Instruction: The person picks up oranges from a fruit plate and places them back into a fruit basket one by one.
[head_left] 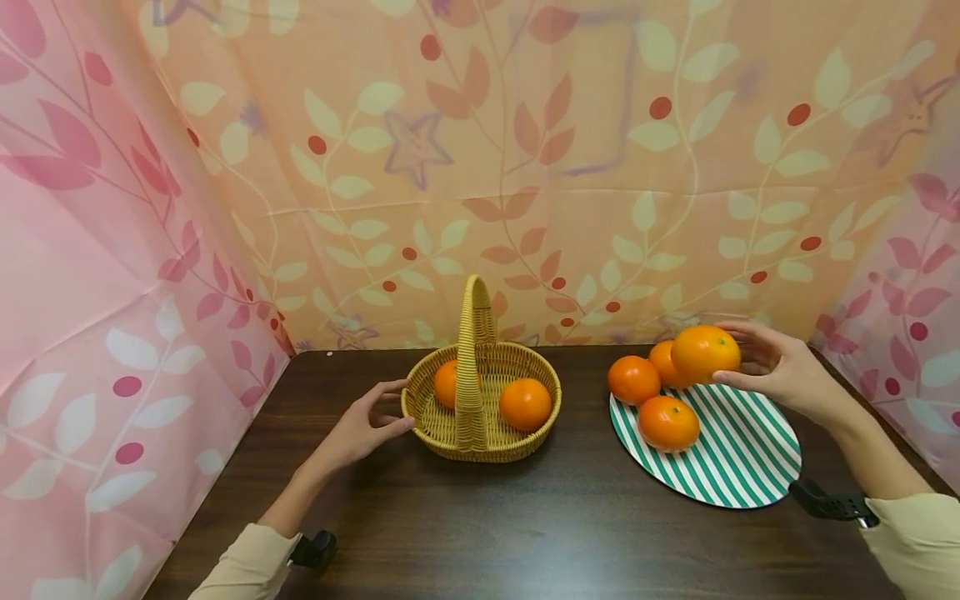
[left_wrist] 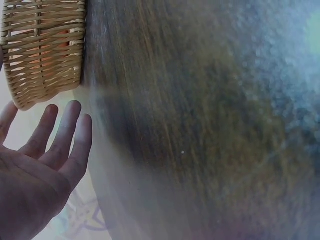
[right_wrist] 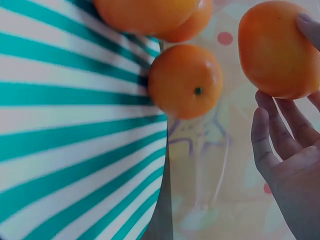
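Observation:
My right hand (head_left: 780, 367) holds an orange (head_left: 706, 354) between thumb and fingertips, raised over the back of a green-and-white striped round mat (head_left: 738, 450). In the right wrist view the held orange (right_wrist: 280, 49) rests against the fingertips, with the thumb on its other side. Three more oranges sit at the mat's left and back, one of them the front orange (head_left: 668, 423). My left hand (head_left: 367, 427) is at the left rim of a yellow wicker basket (head_left: 480, 454), its fingers (left_wrist: 65, 132) loosely extended beside the weave. Inside the basket lie a right orange (head_left: 525, 405) and another partly behind the handle.
An arched handle (head_left: 471, 358) stands up over the middle of the basket. Dark wooden table (head_left: 480, 525) runs between basket and mat. Patterned curtains (head_left: 525, 167) hang along the table's back edge and both sides.

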